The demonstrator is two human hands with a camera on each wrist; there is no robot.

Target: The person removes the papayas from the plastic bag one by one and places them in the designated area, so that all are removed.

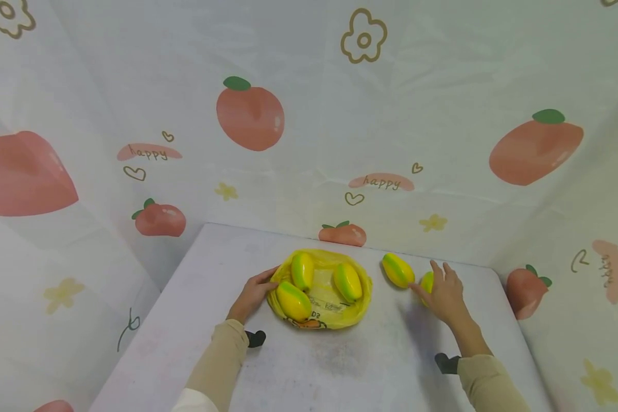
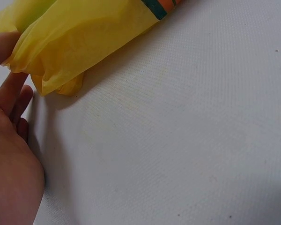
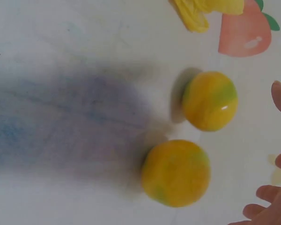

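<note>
A yellow plastic bag [image 1: 329, 320] lies with its mouth spread wide on the table, and three yellow mangoes with green stripes are inside: one mango [image 1: 302, 271] at the back left, one mango [image 1: 293, 302] in front of it, one mango [image 1: 347, 282] on the right. My left hand [image 1: 252, 294] pinches the bag's left rim, thumb on one side and fingers on the other in the left wrist view. My right hand [image 1: 444, 294] is over a mango [image 3: 176, 173] on the table, fingers spread and apart from it. Another mango [image 1: 397, 270] lies just left of that one.
The white table [image 1: 309, 372] meets a fruit-printed cloth backdrop [image 1: 309, 189] close behind the bag and the loose mangoes. Cloth walls [image 1: 587, 320] also rise along the sides. A dark wrist mount [image 1: 447, 363] sticks out at the right cuff, another mount [image 1: 256, 339] at the left.
</note>
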